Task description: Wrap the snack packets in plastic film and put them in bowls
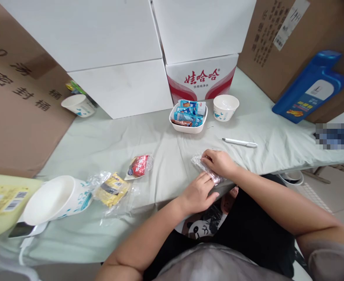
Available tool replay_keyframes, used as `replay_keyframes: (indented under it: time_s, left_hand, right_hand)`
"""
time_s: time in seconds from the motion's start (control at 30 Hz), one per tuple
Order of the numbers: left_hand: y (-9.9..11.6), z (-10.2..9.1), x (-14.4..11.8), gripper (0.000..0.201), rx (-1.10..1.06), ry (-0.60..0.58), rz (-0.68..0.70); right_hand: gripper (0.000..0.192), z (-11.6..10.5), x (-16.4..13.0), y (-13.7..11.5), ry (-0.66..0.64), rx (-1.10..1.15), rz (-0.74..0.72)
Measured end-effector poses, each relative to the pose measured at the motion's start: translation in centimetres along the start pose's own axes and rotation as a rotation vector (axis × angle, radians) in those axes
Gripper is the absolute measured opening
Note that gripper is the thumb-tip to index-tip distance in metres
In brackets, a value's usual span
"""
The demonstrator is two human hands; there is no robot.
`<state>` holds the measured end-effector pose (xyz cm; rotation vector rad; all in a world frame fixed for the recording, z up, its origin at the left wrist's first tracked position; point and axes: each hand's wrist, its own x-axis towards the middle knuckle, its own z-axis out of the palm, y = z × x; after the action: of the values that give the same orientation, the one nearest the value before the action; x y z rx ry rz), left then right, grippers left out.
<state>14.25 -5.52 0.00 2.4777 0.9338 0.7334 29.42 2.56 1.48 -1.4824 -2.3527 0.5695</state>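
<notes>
Left hand [197, 193], right hand [219, 163], partly covering crinkled wrapper [199, 162], contents unclear

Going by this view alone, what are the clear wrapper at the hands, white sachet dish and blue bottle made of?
Clear wrapper: thin, glossy plastic film, by its see-through creases and glints.
White sachet dish: probably smooth moulded plastic, by the even rim and rounded corners; ceramic not ruled out.
Blue bottle: likely semi-gloss plastic, by its moulded shape and soft sheen.
</notes>
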Motion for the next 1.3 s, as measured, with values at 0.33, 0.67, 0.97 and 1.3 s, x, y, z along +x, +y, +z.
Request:
replay_keyframes:
  time_s: [0.33,0.67,0.97,1.3]
  left_hand:
    - [0.3,-0.8,-0.2,0.011,-0.041,0.359,-0.058]
    - [-3.2,-1.9,0.2,0.015,0.25,0.214,-0.16]
    - [-3.2,-1.7,0.2,0.016,0.224,0.244,-0.225]
    - [-2.7,-1.9,0.3,0.033,0.265,0.015,-0.104]
  right_hand:
    - [0.031,0.7,0.0,-1.3,-0.006,-0.334,0.024]
    - [0.029,-0.7,0.3,0.2,0.046,-0.393,0.068]
    - [0.044,-3.6,-3.2,2.0,-0.07,0.048,-0.621]
    - [0.022,-4.1,-5.6,1.0,-0.236,0.083,-0.688]
